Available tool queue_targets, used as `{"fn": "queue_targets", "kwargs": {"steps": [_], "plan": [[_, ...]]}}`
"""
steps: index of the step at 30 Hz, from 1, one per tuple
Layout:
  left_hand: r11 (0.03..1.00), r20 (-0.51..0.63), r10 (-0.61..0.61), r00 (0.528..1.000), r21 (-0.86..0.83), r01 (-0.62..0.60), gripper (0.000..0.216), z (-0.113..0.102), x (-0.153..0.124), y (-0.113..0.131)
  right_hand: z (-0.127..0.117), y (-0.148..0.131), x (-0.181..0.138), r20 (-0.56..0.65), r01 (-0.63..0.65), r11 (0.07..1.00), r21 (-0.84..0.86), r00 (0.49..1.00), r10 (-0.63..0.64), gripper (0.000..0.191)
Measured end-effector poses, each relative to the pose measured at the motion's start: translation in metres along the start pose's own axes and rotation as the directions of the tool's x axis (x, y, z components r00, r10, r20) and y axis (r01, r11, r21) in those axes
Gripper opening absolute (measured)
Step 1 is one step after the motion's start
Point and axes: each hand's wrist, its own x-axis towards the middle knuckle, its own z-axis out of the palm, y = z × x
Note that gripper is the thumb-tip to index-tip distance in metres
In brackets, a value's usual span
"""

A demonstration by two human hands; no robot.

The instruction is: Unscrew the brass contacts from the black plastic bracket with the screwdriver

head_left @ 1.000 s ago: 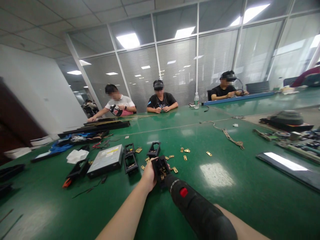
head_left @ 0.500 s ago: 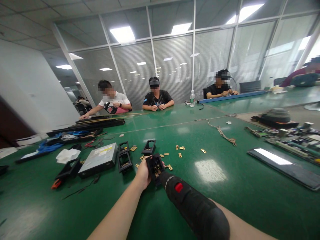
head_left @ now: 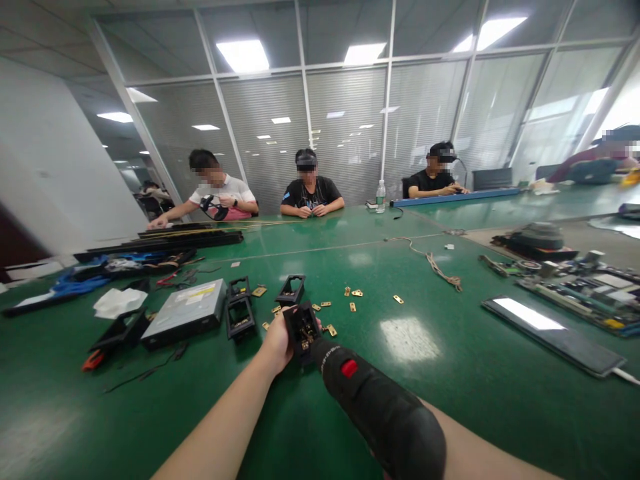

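My left hand [head_left: 278,342] is closed around a small black plastic frame [head_left: 301,327] with brass parts inside, holding it just above the green table [head_left: 450,400]. A black electric screwdriver [head_left: 375,407] with a red button points its tip into that frame. My right hand is hidden behind the screwdriver's body; only the forearm [head_left: 480,453] shows at the bottom edge. Small brass plates [head_left: 350,293] lie scattered just beyond the frame.
Two more black frames [head_left: 239,317] [head_left: 291,290] and a grey optical drive [head_left: 185,313] lie to the left. Circuit boards [head_left: 575,283] and a dark panel [head_left: 550,333] sit at right. A cord [head_left: 440,267] lies mid-table. Three people sit at the far edge.
The view has drifted to the right and slightly up, so everything sits further left in frame. My left hand, the frame and the screwdriver keep the same pose relative to each other.
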Motion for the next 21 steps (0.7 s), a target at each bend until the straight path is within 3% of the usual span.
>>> {"fn": "queue_targets", "kwargs": {"steps": [13, 21], "plan": [[1.000, -0.035, -0.009, 0.999, 0.003, 0.009, 0.039, 0.0028, -0.0010, 0.0025, 0.0009, 0.0025, 0.0010, 0.044, -0.027, 1.000, 0.010, 0.999, 0.026, 0.032], [1.000, -0.026, -0.006, 1.000, -0.017, 0.006, 0.034, -0.0007, 0.0012, 0.0015, 0.0044, 0.0006, 0.0001, 0.006, -0.033, 0.999, 0.001, 0.999, 0.033, 0.036]]}}
